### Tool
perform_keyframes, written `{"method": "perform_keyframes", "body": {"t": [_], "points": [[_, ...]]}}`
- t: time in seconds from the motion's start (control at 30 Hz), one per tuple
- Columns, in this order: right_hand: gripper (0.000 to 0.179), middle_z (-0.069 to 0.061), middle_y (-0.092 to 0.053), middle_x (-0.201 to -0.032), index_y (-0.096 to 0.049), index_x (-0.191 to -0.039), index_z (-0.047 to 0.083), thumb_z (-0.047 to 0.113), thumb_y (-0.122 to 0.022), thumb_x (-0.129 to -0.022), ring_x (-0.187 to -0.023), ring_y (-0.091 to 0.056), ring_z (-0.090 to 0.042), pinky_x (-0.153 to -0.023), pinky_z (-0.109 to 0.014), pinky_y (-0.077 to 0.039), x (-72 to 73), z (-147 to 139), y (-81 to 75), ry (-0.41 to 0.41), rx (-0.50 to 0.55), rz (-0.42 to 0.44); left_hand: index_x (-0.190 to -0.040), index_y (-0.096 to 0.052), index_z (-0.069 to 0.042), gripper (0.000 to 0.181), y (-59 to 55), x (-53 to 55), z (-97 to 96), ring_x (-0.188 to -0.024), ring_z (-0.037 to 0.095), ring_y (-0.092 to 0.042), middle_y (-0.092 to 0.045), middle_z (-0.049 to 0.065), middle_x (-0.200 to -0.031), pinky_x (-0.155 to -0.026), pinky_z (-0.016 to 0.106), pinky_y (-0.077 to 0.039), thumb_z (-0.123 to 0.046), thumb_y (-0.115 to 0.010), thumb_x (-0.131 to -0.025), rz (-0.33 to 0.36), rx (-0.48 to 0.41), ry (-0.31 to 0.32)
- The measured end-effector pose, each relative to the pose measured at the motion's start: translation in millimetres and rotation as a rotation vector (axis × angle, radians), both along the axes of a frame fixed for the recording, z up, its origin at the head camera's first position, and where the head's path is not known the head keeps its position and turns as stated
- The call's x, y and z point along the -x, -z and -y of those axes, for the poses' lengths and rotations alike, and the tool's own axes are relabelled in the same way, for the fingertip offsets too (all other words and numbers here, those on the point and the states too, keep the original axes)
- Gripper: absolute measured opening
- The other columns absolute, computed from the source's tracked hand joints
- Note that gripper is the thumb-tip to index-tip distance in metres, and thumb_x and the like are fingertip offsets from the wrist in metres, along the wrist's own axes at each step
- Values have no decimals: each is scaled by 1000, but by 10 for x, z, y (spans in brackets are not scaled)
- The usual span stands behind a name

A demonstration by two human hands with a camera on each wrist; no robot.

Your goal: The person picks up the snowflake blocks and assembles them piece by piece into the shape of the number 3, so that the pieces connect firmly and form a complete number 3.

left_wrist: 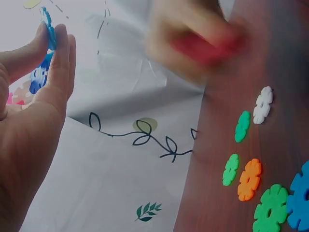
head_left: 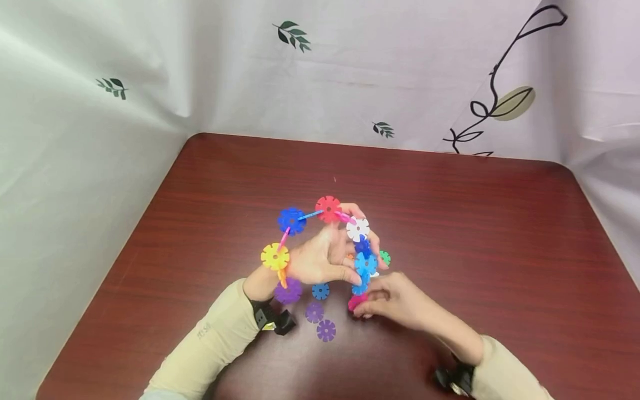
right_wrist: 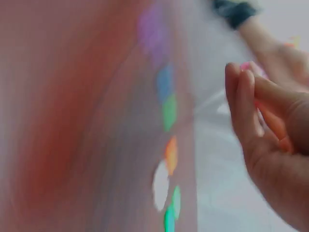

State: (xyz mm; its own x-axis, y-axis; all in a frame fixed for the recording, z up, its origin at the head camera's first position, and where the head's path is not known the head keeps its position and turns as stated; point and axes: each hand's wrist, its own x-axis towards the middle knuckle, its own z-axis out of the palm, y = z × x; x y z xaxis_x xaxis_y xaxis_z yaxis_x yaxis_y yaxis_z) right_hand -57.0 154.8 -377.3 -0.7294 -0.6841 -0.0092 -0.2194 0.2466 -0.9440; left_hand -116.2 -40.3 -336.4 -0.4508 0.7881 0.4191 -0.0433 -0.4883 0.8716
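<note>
Left hand [head_left: 320, 258] pinches a light-blue notched disc [left_wrist: 50, 34]; right hand [head_left: 402, 304] pinches a pink disc [head_left: 355, 301]. Loose purple discs [head_left: 326, 330] lie on the table [head_left: 475, 222]; in head view, left hand partly hides a green disc [head_left: 385, 257].

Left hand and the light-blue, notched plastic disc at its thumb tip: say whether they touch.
Touching. The left wrist view shows the left hand pinching the light-blue disc between thumb and fingers.
</note>
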Motion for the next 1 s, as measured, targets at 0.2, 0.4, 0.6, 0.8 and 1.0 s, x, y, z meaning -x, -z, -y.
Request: {"method": "perform_keyframes", "body": {"t": [0.2, 0.4, 0.6, 0.8, 1.0], "points": [[15, -17, -69, -77, -67, -97, -6, 5, -59, -90, -66, -69, -23, -55, -40, -55, -278, 3, -299, -44, 287, 246, -120, -17, -14, 64, -33, -4, -55, -110, 46, -53, -42, 28, -108, -87, 40, -52, -6, -68, -82, 6, 5, 26], [15, -25, -63, -67, -66, -94, -7, 5, -59, -91, -55, -67, -22, -48, -45, -52, -307, -24, -439, 86, 273, 305, -119, -16, -12, 62, -48, -30, -94, -109, 58, -45, -36, 39, -107, -87, 38, -52, -1, -66, -83, -2, -3, 22], [15, -12, -66, -70, -62, -93, -7, 3, -52, -94, -59, -68, -20, -51, -40, -54, -370, -10, -429, 132, 360, 366, -119, -16, -13, 63, -38, -55, -127, -107, 56, -48, -42, 32, -106, -87, 31, -52, -14, -67, -82, -19, -11, -35], [15, 0, -67, -76, -62, -97, 3, 2, -47, -96, -64, -66, -12, -56, -26, -54, -454, 73, -431, 209, 506, 445, -120, -20, -12, 64, -20, -44, -138, -108, 48, -54, -54, 10, -104, -81, 30, -54, -16, -70, -81, 23, 9, -45], [17, 1, -70, -77, -62, -94, 9, 2, -47, -96, -68, -67, -8, -63, -22, -55, -527, 193, -411, 323, 591, 492, -123, -18, -13, 60, 19, -22, -138, -114, 50, -49, -51, 21, -108, -83, 32, -54, -6, -66, -85, 38, -15, 24]]}}
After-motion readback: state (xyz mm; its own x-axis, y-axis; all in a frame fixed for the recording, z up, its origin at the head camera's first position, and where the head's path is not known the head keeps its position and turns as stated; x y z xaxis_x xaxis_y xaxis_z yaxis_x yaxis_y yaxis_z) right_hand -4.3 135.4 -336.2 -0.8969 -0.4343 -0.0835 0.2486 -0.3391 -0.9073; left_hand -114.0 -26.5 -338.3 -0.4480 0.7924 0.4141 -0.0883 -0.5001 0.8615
